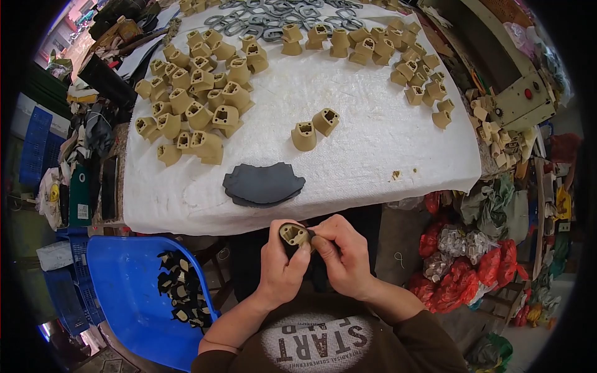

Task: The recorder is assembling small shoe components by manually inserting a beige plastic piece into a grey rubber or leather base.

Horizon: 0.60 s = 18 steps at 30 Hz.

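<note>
In front of my body, just off the table's near edge, my left hand [281, 264] grips a tan shoe heel [292, 234], its hollow end facing up. Dark sheet material wraps around the heel's side. The fingers of my right hand [346, 256] are closed in a pinch at the heel's right side, pressing the dark covering. A stack of dark grey cut sheets [264, 184] lies on the table close to my hands. Beyond it stand two bare tan heels, one nearer [304, 137] and one slightly farther [326, 122].
Many bare heels [199, 115] crowd the left of the white-covered table [367, 158], with more at the back right. Grey metal rings [252, 18] lie at the far edge. At lower left, a blue tub [134, 292] holds dark-covered heels [181, 289]. Red bags [457, 283] sit right.
</note>
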{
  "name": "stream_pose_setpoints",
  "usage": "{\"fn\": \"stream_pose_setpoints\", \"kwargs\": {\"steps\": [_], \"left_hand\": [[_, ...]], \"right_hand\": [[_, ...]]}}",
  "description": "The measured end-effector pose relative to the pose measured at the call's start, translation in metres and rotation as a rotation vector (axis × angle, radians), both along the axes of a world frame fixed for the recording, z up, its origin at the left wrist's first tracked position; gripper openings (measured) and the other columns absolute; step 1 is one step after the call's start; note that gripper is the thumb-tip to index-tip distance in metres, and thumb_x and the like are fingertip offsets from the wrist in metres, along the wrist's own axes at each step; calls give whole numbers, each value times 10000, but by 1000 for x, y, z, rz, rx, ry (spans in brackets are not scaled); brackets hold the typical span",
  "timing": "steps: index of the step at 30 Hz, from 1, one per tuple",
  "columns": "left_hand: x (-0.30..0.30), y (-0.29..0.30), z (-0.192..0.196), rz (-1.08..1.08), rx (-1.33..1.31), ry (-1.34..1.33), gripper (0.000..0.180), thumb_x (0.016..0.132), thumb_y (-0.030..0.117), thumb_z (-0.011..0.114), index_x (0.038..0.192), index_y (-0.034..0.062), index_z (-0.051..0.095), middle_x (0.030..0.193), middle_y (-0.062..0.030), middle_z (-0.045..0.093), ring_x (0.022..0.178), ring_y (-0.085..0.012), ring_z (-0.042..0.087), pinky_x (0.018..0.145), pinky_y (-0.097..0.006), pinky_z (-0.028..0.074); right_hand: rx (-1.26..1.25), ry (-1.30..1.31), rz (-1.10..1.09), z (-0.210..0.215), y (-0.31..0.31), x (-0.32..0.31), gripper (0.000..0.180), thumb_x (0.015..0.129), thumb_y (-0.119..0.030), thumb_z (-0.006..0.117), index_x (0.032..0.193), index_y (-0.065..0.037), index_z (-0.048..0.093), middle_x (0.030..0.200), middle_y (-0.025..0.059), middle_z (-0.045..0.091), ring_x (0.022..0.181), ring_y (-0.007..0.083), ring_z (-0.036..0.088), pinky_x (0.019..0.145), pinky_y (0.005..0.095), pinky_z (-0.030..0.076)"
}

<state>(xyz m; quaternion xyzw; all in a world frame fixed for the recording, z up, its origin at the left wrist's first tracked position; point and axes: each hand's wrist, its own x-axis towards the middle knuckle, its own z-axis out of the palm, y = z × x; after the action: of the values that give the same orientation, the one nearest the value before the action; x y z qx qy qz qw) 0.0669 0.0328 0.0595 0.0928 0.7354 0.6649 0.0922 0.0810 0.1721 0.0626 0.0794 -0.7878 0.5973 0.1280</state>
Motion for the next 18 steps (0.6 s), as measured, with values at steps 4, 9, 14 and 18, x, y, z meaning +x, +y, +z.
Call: {"fn": "stream_pose_setpoints", "kwargs": {"steps": [4, 9, 14, 18], "left_hand": [[-4, 1, -6, 25, -37, 50, 271, 890, 188, 525, 1057, 10, 406, 803, -66, 512, 712, -112, 479, 637, -274, 431], [-6, -1, -12, -53, 153, -19, 432, 954, 376, 441, 1171, 21, 325, 912, -51, 464, 766, -113, 443, 664, -254, 415], [-4, -10, -13, -151, 377, -207, 576, 942, 458, 416, 1301, 32, 273, 919, -58, 475, 752, -86, 436, 645, -214, 390], [-4, -9, -5, -422, 501, -360, 733, 917, 542, 390, 1404, 40, 170, 1061, -96, 506, 871, -111, 497, 717, -212, 398]], "right_hand": [[283, 152, -12, 2, -6, 6, 282, 769, -5, 616, 1048, -21, 574, 952, 131, 544, 811, 270, 526, 697, 354, 411], [653, 191, 77, 12, 3, 11, 437, 733, -56, 642, 1159, -47, 547, 1152, 193, 477, 943, 300, 512, 782, 397, 392], [161, -58, 304, 19, 43, -11, 389, 735, -56, 637, 1111, -2, 550, 967, 147, 608, 915, 269, 569, 839, 385, 433], [-336, -516, 479, 7, 53, -22, 462, 747, -43, 710, 1167, 7, 525, 1006, 84, 605, 972, 181, 569, 876, 319, 446]]}}
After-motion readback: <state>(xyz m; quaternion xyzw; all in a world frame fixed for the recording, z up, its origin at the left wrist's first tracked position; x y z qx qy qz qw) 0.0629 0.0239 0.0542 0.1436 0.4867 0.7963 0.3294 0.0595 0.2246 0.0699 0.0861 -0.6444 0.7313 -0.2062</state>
